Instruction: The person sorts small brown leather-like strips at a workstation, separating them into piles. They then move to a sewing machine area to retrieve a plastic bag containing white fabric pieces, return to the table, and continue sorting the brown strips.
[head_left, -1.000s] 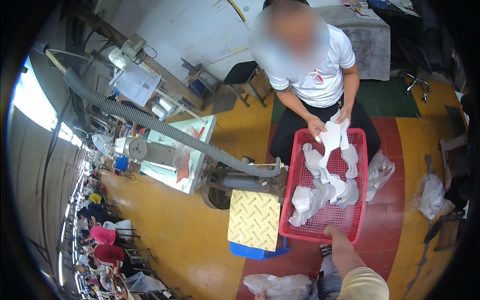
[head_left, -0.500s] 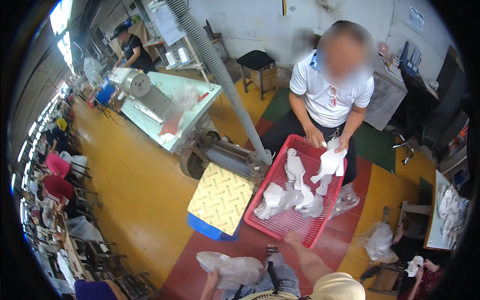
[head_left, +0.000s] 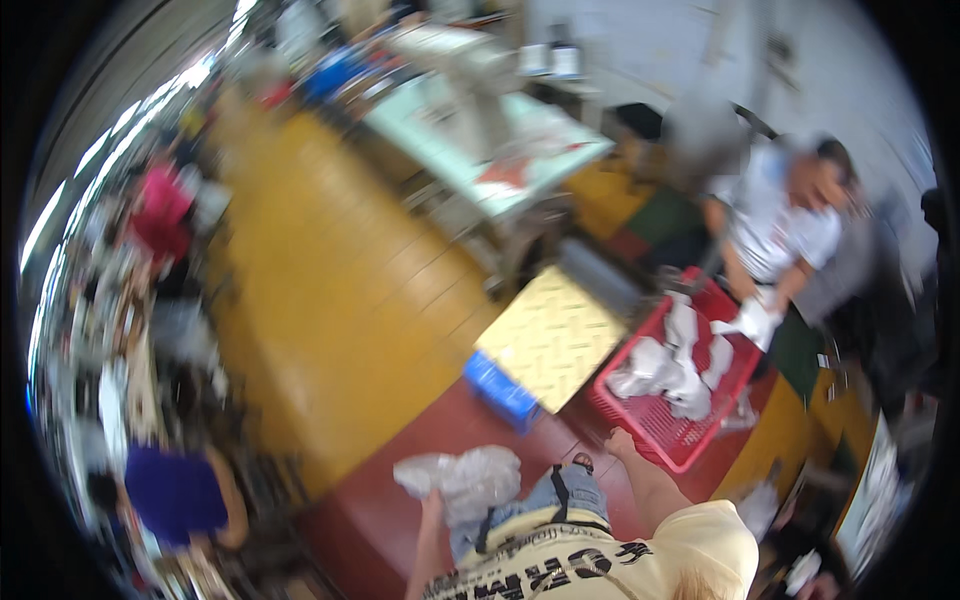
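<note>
My left hand [head_left: 433, 503] is closed on a crumpled, translucent plastic bag [head_left: 465, 474], which hangs in front of my legs. My right hand [head_left: 620, 443] is at the near edge of a red plastic basket [head_left: 682, 436]. Blur hides how its fingers are set and whether they grip the rim. Inside the basket lie several white and pale grey cut-out pieces [head_left: 648, 368], some apparently wrapped in clear plastic. A person [head_left: 795, 225] in a white shirt sits on the basket's far side, holding white pieces [head_left: 757, 318] over it.
Left of the basket, a yellow patterned board [head_left: 550, 340] lies on a blue container [head_left: 500, 392]. Beyond stands a pale green table [head_left: 560, 140] with a sewing machine [head_left: 465, 85]. A yellow walkway [head_left: 310, 300] runs past people at work benches on the left, one in purple [head_left: 180, 490].
My view has swung left, so the basket and the seated person appear farther right, blurred. The bag stays in my left hand, and my right hand remains by the basket's near edge.
</note>
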